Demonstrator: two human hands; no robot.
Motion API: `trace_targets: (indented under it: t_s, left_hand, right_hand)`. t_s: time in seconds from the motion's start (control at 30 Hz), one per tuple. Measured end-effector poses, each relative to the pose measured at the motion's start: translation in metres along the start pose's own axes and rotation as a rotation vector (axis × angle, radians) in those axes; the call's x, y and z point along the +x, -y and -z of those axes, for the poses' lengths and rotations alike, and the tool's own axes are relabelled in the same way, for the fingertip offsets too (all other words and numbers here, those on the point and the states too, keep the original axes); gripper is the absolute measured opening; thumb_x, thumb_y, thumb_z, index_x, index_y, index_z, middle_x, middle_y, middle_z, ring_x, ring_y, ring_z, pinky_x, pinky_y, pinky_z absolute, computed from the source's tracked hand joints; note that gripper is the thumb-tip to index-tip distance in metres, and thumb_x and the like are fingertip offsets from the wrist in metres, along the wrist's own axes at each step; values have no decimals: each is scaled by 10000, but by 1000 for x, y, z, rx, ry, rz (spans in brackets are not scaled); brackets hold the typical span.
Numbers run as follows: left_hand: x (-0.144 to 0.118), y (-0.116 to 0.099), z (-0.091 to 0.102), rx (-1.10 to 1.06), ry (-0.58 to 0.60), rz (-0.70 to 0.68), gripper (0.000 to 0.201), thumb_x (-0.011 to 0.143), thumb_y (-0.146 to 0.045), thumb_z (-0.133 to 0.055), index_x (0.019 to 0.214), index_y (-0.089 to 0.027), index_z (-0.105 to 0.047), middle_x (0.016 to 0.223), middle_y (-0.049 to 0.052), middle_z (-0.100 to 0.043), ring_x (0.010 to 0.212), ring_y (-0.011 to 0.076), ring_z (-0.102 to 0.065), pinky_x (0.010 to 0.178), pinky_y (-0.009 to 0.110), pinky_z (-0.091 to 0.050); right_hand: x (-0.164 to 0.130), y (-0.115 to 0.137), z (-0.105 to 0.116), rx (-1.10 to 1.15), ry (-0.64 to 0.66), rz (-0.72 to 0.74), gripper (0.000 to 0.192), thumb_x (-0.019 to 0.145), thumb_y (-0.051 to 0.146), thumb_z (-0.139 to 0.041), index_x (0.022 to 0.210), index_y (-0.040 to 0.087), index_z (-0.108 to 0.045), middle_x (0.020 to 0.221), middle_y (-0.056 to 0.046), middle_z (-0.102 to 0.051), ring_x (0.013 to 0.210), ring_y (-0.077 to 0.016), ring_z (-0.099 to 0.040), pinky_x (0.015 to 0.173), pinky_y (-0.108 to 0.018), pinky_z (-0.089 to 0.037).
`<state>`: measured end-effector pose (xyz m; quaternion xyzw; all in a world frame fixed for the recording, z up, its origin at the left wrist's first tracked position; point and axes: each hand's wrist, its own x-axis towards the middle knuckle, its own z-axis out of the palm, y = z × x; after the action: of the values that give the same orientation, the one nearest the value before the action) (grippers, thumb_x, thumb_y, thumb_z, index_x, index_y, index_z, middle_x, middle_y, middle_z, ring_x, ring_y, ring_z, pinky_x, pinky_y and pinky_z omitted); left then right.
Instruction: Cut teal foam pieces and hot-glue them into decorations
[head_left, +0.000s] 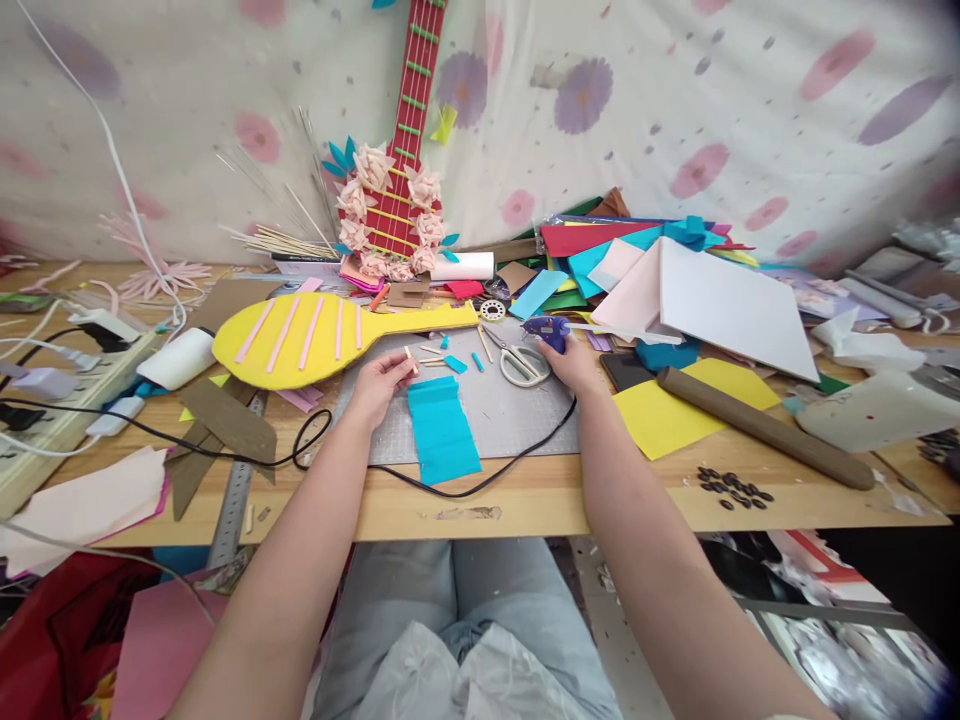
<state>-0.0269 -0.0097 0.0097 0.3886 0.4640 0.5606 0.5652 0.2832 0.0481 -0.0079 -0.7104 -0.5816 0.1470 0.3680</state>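
My left hand is closed in a pinch on a short pale wooden stick. My right hand grips a blue-purple hot glue gun, from which a whitish glue stick sticks out to the right. Between the hands, a blue paper strip lies on a grey cutting mat. White-handled scissors rest beside my right hand. Near my left hand lie blue scraps and small stick pieces. A yellow guitar-like paddle shape with pink stripes lies behind that hand.
A red toy guitar with paper flowers stands against the curtain. Coloured sheets and a white board are piled at right, near a brown roll and dark beads. A black cord crosses the front; a power strip sits left.
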Motion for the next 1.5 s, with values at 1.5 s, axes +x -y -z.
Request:
trace_targets:
  t_s: [1.5]
  left_hand:
    - [2, -3, 1, -95, 39, 131, 201, 557, -215, -778, 636, -90, -642, 579, 17, -535, 490, 37, -412, 424, 170, -265]
  right_hand:
    - [-74, 84, -31, 489, 644, 172, 434, 631, 612, -619, 713, 191, -554, 566, 21, -511, 431, -70, -396, 404, -226, -317]
